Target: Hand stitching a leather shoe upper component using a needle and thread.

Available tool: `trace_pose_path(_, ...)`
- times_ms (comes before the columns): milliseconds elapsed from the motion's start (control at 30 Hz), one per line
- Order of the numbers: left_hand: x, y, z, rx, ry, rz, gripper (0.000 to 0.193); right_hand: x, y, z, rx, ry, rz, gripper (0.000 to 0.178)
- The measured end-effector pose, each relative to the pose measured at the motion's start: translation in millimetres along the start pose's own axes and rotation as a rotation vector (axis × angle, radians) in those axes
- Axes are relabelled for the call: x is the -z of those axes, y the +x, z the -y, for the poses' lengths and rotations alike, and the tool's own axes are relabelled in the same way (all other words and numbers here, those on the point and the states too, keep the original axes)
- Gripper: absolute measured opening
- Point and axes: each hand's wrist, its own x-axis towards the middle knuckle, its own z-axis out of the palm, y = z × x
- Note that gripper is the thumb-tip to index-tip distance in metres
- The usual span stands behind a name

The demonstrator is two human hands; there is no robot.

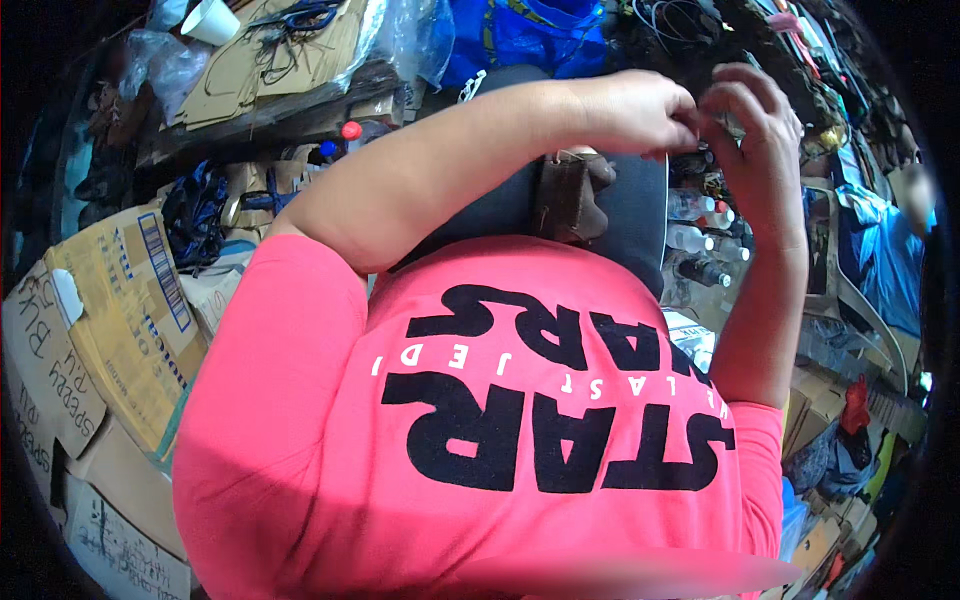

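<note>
My left hand (pixel 645 115) reaches across to the upper right, its fingers closed in a pinch. Facing it, my right hand (pixel 755 125) has its thumb and fingers bent inward, with the tips drawn together beside the left fingertips. Whatever lies between the fingers is too small or hidden to make out. A brown leather-like piece (pixel 575 200) with a curved, uneven edge rests in my lap between my dark-trousered legs, below both hands and touched by neither.
Several plastic bottles (pixel 690 238) stand right of my leg. Cardboard pieces (pixel 225 95) and a white cup (pixel 210 20) lie at the upper left. A blue bag (pixel 530 40) sits ahead. A yellow-brown carton (pixel 120 320) is at left, blue sheeting (pixel 885 260) at right.
</note>
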Motion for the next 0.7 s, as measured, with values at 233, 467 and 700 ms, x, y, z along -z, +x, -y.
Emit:
trace_pose_path(233,70.2,20.2,20.2,-0.058,-0.636,-0.283,0.019,-48.3,-20.5,57.4,-0.188,0.417,0.242,0.015)
trace_pose_path(467,104.7,-6.8,27.2,-0.176,-0.264,-0.530,0.020,-88.0,-21.9,62.7,-0.078,0.392,0.332,0.012)
trace_pose_path(700,37.8,-77.5,65.8,-0.141,0.478,-0.405,0.022,-69.2,-75.2,62.9,-0.297,0.803,0.458,0.013)
